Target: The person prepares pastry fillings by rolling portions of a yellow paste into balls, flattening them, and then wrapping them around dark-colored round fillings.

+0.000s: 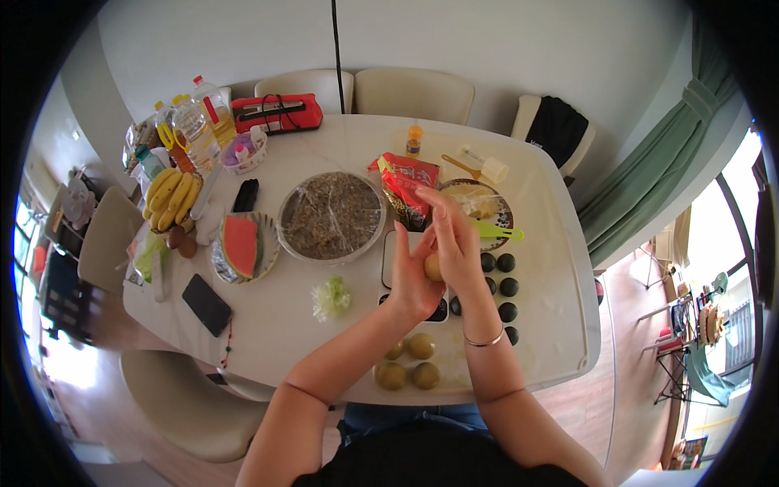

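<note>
Between my palms sits a small yellowish-brown dough ball [434, 266]. My left hand [416, 280] cradles it from below, while my right hand [456, 247] lies against it from the other side with fingers stretched upward. Beneath my hands is a white kitchen scale [391, 264], partly hidden. Close to the table's front edge lie several larger yellowish-brown balls [421, 346]; my left forearm covers part of one. Dark, nearly black balls [508, 312] stand in rows beside my right forearm, which hides some of them.
A red package [410, 174] and a patterned plate [508, 213] with a green-handled tool [499, 232] lie beyond my hands. Left are a film-covered bowl [331, 217], crumpled green-white plastic [331, 299], watermelon [241, 243], a phone [207, 305], bananas [172, 197] and oil bottles [195, 134].
</note>
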A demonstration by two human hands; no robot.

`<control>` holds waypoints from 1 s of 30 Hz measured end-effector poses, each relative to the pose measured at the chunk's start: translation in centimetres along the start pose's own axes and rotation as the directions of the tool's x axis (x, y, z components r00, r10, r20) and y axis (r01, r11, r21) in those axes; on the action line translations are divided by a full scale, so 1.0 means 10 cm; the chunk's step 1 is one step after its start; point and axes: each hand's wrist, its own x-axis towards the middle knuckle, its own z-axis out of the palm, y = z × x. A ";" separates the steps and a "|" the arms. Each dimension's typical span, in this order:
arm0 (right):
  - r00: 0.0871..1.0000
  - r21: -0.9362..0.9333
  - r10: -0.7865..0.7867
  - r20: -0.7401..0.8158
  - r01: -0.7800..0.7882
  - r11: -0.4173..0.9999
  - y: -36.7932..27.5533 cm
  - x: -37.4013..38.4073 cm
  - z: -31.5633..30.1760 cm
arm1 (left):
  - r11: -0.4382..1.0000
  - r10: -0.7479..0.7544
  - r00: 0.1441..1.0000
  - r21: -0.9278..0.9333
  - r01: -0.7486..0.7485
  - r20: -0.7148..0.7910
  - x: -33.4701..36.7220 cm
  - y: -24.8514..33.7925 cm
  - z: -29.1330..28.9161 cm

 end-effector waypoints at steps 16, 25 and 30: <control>0.996 -0.131 -0.066 0.057 0.073 0.989 0.10 0.02 0.01 | 0.964 -0.004 0.979 -0.258 0.058 0.206 0.04 0.24 -0.05; 0.994 -0.003 0.016 -0.111 -0.016 1.000 0.23 -0.02 0.12 | 0.995 0.013 0.993 -0.103 -0.001 0.119 0.12 0.08 -0.09; 0.970 -0.269 -0.244 -0.019 0.230 0.935 0.17 0.05 0.04 | 0.982 -0.061 0.974 -0.164 0.098 0.217 0.09 0.12 -0.11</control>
